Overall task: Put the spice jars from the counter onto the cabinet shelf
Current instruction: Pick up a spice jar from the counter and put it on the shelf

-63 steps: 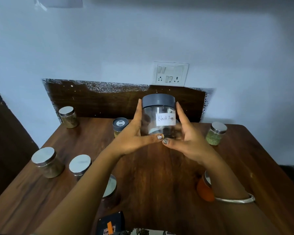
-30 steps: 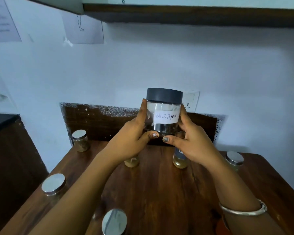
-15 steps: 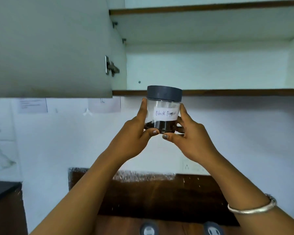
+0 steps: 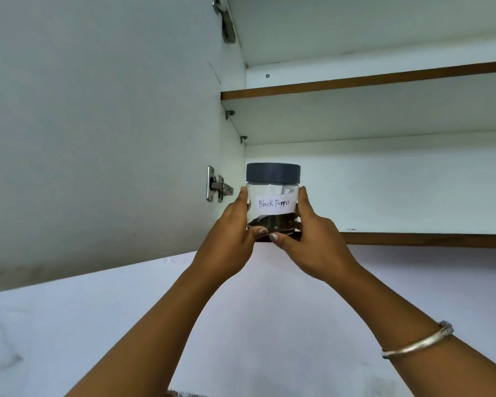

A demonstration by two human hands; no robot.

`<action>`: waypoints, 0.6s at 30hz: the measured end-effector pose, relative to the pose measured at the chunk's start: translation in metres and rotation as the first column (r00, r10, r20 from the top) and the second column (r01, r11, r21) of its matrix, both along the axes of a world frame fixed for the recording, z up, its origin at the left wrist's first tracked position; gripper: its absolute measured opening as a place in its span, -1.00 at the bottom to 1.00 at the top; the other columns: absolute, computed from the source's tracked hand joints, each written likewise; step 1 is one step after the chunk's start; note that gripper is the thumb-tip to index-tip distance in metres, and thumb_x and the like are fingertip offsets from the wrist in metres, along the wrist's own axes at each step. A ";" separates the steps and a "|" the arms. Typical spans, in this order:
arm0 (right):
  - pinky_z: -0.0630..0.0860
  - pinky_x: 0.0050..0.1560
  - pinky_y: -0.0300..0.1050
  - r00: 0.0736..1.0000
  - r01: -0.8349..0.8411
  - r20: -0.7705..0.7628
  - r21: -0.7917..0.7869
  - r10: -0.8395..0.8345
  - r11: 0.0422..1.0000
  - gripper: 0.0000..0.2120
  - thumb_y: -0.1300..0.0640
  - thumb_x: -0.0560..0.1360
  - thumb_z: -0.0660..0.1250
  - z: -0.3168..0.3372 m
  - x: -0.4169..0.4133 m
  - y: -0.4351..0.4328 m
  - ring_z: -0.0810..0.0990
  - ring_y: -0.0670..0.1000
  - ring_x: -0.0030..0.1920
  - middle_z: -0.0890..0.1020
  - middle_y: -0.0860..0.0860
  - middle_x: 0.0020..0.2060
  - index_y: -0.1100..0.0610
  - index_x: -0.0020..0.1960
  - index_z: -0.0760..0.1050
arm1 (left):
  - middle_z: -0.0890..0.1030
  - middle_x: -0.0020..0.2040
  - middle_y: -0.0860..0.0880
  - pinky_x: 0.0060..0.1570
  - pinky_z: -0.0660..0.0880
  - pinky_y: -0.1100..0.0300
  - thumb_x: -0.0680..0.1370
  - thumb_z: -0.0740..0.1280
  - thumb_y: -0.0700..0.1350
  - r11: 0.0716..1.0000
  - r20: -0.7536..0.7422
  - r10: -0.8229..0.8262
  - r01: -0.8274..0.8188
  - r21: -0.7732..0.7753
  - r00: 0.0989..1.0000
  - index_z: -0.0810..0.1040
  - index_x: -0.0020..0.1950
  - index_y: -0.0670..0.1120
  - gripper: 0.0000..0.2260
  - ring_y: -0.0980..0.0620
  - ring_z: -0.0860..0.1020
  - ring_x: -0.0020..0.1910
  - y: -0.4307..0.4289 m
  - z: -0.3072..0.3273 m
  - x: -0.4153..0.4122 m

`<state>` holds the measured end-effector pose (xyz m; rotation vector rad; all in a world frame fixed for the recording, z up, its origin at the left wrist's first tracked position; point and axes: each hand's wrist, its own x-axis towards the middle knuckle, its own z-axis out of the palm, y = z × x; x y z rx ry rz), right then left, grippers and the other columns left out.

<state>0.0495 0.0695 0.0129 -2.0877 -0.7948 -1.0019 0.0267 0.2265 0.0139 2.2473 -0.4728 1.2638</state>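
Note:
A clear jar (image 4: 273, 196) with a grey lid and a white "Black Pepper" label holds dark peppercorns at its bottom. My left hand (image 4: 232, 242) grips its left side and my right hand (image 4: 312, 242) grips its right side, thumbs meeting under its front. The jar is upright at the left end of the lower cabinet shelf (image 4: 413, 239), its base level with the shelf's brown front edge. Whether it rests on the shelf I cannot tell. The counter and the other jars are out of view.
The open white cabinet door (image 4: 98, 133) hangs to the left, with a metal hinge (image 4: 218, 188) close to my left hand. A second shelf (image 4: 355, 81) runs above. The lower shelf is bare white to the right of the jar. White wall lies below.
Both hands have lifted the jar from below the cabinet up to the lower shelf's front edge. My view has tilted upward, so the counter has dropped out of sight.

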 end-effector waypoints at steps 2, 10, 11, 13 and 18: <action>0.49 0.14 -0.03 1.000 0.013 -0.004 -0.052 -0.014 0.999 -0.16 -0.08 0.51 0.28 0.002 0.010 0.008 0.56 0.05 0.14 0.57 -0.02 0.21 -0.01 0.54 -0.23 | 0.36 0.39 -0.01 0.09 0.40 0.34 0.59 0.22 -0.16 1.000 0.015 0.018 -0.017 -0.010 1.000 -0.05 0.55 0.03 -0.38 0.41 0.44 0.06 0.007 -0.002 0.013; 0.22 0.00 0.05 0.947 0.310 0.130 -0.124 -0.294 0.943 -0.62 -0.18 0.56 0.07 0.006 0.039 0.037 0.58 0.09 0.02 0.62 -0.05 -0.06 0.07 0.22 0.23 | 0.37 0.24 -0.09 -0.04 0.26 0.43 0.59 0.18 -0.20 0.983 0.106 0.166 -0.156 -0.097 0.980 0.22 0.46 -0.15 -0.57 -0.04 0.45 0.15 0.018 -0.012 0.048; 0.20 -0.03 0.04 0.938 0.334 0.141 -0.138 -0.316 0.932 -0.65 -0.18 0.56 0.07 0.006 0.041 0.039 0.57 0.09 0.02 0.62 -0.05 -0.06 0.06 0.18 0.24 | 0.36 0.24 -0.09 -0.05 0.22 0.44 0.60 0.16 -0.19 0.979 0.110 0.189 -0.179 -0.097 0.976 0.22 0.45 -0.17 -0.58 -0.05 0.45 0.14 0.018 -0.014 0.051; 0.16 -0.07 0.04 0.922 0.377 0.154 -0.150 -0.355 0.914 -0.66 -0.18 0.56 0.05 0.007 0.044 0.044 0.54 0.10 0.03 0.61 -0.04 -0.04 0.06 0.14 0.25 | 0.34 0.27 -0.10 -0.05 0.23 0.41 0.61 0.13 -0.14 0.971 0.106 0.232 -0.225 -0.077 0.967 0.16 0.49 -0.19 -0.55 -0.04 0.43 0.15 0.018 -0.015 0.055; 0.10 -0.13 0.02 0.846 0.528 0.214 -0.204 -0.489 0.824 -0.67 -0.11 0.56 0.04 0.004 0.047 0.056 0.44 0.10 0.01 0.55 0.00 -0.05 0.12 0.14 0.30 | 0.41 0.23 -0.13 -0.06 0.36 0.20 0.57 0.18 -0.17 0.953 0.053 0.296 -0.290 -0.090 0.954 0.02 0.53 -0.10 -0.43 -0.07 0.46 0.11 0.013 -0.007 0.057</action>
